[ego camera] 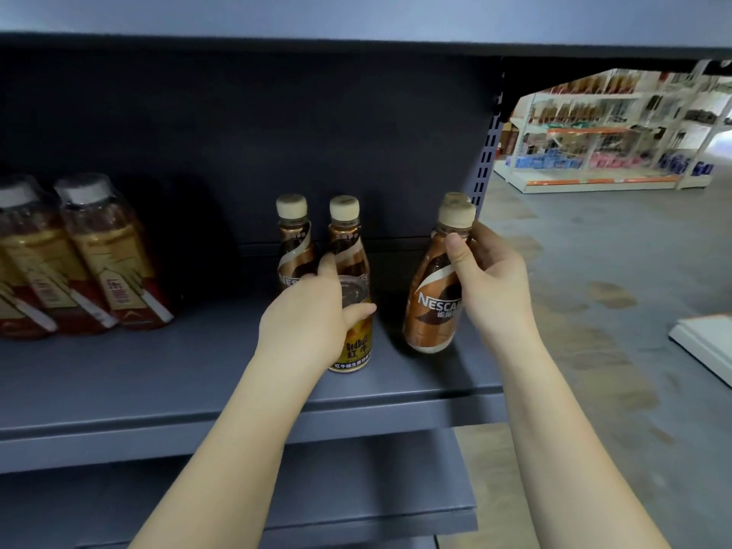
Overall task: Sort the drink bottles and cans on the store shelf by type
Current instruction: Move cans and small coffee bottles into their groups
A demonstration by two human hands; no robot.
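Note:
My left hand (pixel 307 311) grips a gold Red Bull can (pixel 352 342) near its top, the can standing on the grey shelf (pixel 158 370). Right behind it stand two brown Nescafe coffee bottles with beige caps (pixel 293 247) (pixel 345 247). My right hand (pixel 489 279) holds a third Nescafe bottle (pixel 431 303) by its neck, tilted, its base at or just above the shelf near the right end. Another beige cap (pixel 455 198) peeks out behind that bottle. At the far left stand red-and-gold tea bottles with white caps (pixel 107 255).
The shelf's dark back panel and the shelf above (pixel 356 45) close in the space. A perforated upright (pixel 485 160) marks the right end. A lower shelf (pixel 356 509) juts out below. Beyond lie a concrete floor, distant store racks (pixel 594 132) and a white board (pixel 709 346).

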